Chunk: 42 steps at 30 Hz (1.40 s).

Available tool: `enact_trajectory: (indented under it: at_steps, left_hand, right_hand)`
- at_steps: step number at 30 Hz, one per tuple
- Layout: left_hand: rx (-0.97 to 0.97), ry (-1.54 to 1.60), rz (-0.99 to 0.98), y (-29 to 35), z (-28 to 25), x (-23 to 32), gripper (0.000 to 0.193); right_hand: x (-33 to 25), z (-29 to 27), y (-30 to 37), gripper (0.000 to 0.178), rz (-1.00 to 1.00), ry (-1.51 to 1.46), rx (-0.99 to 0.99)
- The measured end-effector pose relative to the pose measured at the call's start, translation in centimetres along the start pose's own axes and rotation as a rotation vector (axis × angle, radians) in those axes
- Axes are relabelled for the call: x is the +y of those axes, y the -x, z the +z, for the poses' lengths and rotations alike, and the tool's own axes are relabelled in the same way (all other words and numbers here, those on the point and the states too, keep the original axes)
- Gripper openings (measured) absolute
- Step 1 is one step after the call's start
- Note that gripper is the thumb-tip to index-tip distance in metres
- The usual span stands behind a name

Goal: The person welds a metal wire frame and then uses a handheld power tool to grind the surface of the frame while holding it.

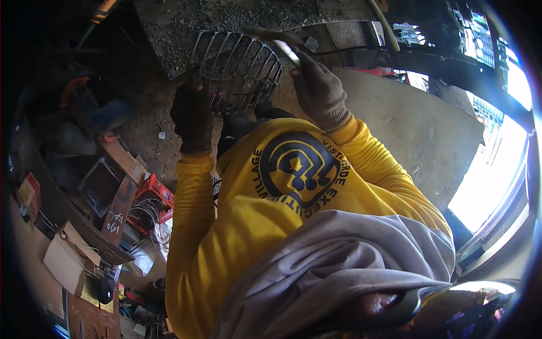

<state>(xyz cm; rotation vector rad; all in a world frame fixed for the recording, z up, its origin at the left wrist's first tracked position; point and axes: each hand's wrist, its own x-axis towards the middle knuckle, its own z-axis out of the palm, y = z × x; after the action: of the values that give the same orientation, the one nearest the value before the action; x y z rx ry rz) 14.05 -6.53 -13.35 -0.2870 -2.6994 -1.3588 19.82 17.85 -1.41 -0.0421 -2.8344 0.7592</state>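
A rounded, basket-like grate of welded metal bars point(240, 65) is held up in front of me. At its lower left, my left hand point(193, 116), in a dark work glove, is closed around the edge of the grate. My right hand point(320, 93), in a brown knitted glove, grips a slim tool point(285, 50) with a brown curved body and a bright, shiny side. The tool reaches over the grate's upper right; its exact kind is unclear, and I cannot tell whether it touches the bars.
Dark crumbs cover the worktop point(169, 20) ahead. A large flat sheet point(406, 130) lies at the right, near a bright opening. On the left are a red crate point(152, 200) with coiled wire, a cardboard box point(70, 257) and an orange-handled tool point(103, 11).
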Motion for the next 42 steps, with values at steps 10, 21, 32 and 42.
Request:
enact_trajectory:
  at_steps: [10, 21, 32, 42]
  left_hand:
    - [0.056, 0.062, 0.009, -0.3, -0.3, 1.1, 0.018]
    - [0.035, 0.176, -0.174, -0.3, -1.3, 2.6, 0.030]
    - [-0.016, 0.358, -0.284, -0.6, -1.9, 4.6, 0.023]
    - [0.019, -0.044, 0.053, 0.4, -0.5, 1.5, 0.022]
  right_hand:
    - [0.2, 0.3, 1.4, 0.036, 0.077, -0.082, 0.019]
    - [0.6, 0.6, 1.1, 0.034, 0.053, -0.066, 0.019]
    - [0.1, 0.4, 0.2, 0.036, 0.094, -0.093, -0.004]
    - [0.7, -0.2, -0.6, 0.037, -0.047, 0.033, 0.005]
